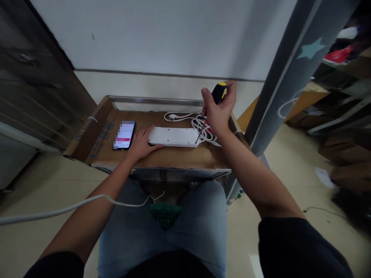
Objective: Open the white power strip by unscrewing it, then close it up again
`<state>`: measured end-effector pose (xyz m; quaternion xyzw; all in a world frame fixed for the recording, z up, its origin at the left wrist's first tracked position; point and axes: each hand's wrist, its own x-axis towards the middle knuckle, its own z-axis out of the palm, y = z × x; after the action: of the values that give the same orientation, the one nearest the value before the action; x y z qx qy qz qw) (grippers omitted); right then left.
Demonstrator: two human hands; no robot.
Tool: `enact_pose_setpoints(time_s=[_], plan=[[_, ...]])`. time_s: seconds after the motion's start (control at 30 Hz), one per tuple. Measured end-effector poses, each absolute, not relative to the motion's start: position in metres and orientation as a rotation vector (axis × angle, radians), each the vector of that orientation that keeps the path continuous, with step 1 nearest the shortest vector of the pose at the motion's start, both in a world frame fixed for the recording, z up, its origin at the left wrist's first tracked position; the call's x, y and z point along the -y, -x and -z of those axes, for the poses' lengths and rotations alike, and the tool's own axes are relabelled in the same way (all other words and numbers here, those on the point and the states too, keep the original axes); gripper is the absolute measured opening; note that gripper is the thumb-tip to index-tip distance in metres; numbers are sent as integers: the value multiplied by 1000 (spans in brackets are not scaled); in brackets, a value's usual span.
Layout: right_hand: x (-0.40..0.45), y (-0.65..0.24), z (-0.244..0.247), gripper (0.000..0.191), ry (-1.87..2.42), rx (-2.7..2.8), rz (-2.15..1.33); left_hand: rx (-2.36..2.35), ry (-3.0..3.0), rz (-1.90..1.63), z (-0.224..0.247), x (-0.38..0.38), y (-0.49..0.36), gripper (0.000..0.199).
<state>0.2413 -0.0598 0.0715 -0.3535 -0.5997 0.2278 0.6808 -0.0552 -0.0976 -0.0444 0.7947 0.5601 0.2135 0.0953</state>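
A long white power strip (174, 136), underside up with small dark screw holes, lies across the cardboard-covered bench. My left hand (142, 143) grips its left end, thumb along the near edge and fingers at the far side. In my right hand (218, 110) is a screwdriver (219, 92) with a black and yellow handle, held tilted. Its shaft runs down to the strip's near right corner. Beyond and right of the strip lies its coiled white cable (199, 123), with a white plug (173, 117). Something red shows partly under the coils.
A lit phone (124, 135) lies left of my left hand. The bench (162, 160) has a raised cardboard side at the left and a metal rail behind. A grey post (275, 77) stands at the right. A white cord (101, 196) crosses over my left forearm.
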Motion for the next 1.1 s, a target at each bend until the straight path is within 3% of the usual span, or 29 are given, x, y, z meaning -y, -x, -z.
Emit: enact_pose_setpoints(time_s=[0.3,0.53,0.83,1.0,1.1], plan=[[40,-272,-85,46,808,1594,-144,-1673,-2355,-618,43,97,55,106],[41,-277,-86,47,793,1580,-176,-1652,-2398,-622,44,97,57,106],[38,-292,-82,59,681,1443,-373,-1666,-2374,-596,47,91,60,111],[36,-298,-77,44,675,1538,-699,-1645,-2393,-596,47,92,60,113],[41,-296,-77,48,636,1524,-819,-1642,-2395,-596,48,93,61,112]])
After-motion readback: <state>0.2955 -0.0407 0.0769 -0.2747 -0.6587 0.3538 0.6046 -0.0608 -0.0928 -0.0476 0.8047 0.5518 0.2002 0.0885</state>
